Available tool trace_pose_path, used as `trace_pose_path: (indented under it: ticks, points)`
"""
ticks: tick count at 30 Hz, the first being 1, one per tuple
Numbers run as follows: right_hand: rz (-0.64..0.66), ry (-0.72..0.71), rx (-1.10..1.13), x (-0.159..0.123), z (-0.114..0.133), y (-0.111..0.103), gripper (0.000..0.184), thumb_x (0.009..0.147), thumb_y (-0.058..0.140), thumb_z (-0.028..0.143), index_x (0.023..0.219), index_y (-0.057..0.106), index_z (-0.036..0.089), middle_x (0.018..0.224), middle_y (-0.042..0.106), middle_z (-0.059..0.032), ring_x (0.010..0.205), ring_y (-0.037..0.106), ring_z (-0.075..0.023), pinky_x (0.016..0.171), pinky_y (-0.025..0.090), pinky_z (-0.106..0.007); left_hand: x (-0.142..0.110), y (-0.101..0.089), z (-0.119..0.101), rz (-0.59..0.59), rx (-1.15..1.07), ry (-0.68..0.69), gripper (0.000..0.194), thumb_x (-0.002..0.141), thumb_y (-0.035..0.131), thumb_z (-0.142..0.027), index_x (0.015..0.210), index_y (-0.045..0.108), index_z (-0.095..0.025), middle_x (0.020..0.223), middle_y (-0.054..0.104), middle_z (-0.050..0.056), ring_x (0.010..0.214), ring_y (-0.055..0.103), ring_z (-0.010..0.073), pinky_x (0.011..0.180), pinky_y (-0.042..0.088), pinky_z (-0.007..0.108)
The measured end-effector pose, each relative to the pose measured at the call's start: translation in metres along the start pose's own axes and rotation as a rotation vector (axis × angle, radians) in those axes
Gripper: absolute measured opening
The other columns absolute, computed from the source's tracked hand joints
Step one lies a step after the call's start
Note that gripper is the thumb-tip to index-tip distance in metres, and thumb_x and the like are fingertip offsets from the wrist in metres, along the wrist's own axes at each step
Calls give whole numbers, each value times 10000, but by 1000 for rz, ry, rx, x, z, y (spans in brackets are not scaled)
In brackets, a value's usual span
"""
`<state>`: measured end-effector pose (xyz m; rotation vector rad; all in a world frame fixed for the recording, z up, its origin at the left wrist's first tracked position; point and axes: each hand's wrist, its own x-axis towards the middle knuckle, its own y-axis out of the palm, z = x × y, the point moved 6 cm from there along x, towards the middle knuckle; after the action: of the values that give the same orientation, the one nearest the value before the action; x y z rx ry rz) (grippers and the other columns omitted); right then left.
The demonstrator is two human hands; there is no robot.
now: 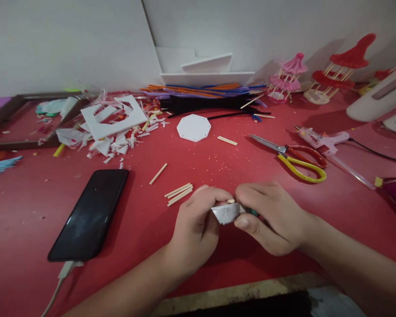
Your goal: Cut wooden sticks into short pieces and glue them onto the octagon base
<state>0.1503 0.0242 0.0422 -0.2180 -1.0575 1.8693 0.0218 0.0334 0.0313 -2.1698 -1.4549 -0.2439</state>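
My right hand (273, 220) is closed round the dark green handle of a small knife (225, 214) with a broad, worn silver blade. Closed around a thin wooden stick (231, 201), my left hand (198, 220) lets only the pale tip show past the fingers. The blade lies against or just below that tip; whether it touches is unclear. Several cut wooden sticks (178, 194) lie beside my left hand, with a single one (158, 173) farther left. A white octagonal foam board (193, 128) with small holes near its corners rests farther back.
Scissors (285, 154) and a pink glue gun (323, 138) lie at right. A phone (89, 215) on a cable is at left. Behind are foam scraps (119, 119), pipe cleaners (201, 91), and pink (287, 79) and red (343, 68) stick models. The table's front edge (237, 293) is near my forearms.
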Motion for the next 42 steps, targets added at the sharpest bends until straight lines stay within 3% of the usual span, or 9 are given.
trace_pose_path:
  ticks: [13, 26, 38, 42]
  points:
    - [47, 0, 44, -1, 0, 2, 372, 969, 358, 507, 750, 359, 206, 647, 385, 53, 543, 301, -87, 528, 188, -264, 2, 0, -4, 25, 0, 51, 232, 788, 485, 44, 796, 525, -185, 697, 570, -26, 646, 469, 98, 623, 382, 220]
    - [-22, -49, 47, -1, 5, 3, 366, 971, 346, 493, 744, 368, 206, 638, 397, 51, 543, 316, -89, 523, 209, -262, 2, -3, -11, 21, 11, 115, 193, 796, 521, 4, 777, 508, -187, 699, 599, -14, 616, 460, 102, 612, 389, 238]
    - [-4, -1, -42, 0, 0, 3, 373, 966, 339, 496, 735, 372, 206, 635, 407, 45, 550, 308, -98, 526, 192, -272, -3, -4, -3, -20, 24, 36, 286, 743, 412, 71, 783, 516, -192, 660, 525, -24, 603, 451, 102, 560, 372, 221]
    - [-78, 120, -123, -1, -19, -13, 356, 972, 356, 462, 728, 389, 205, 594, 408, 46, 518, 341, -96, 514, 192, -264, -6, -6, -8, -47, -10, 37, 285, 819, 384, 59, 770, 500, -196, 660, 515, -22, 616, 476, 103, 576, 392, 226]
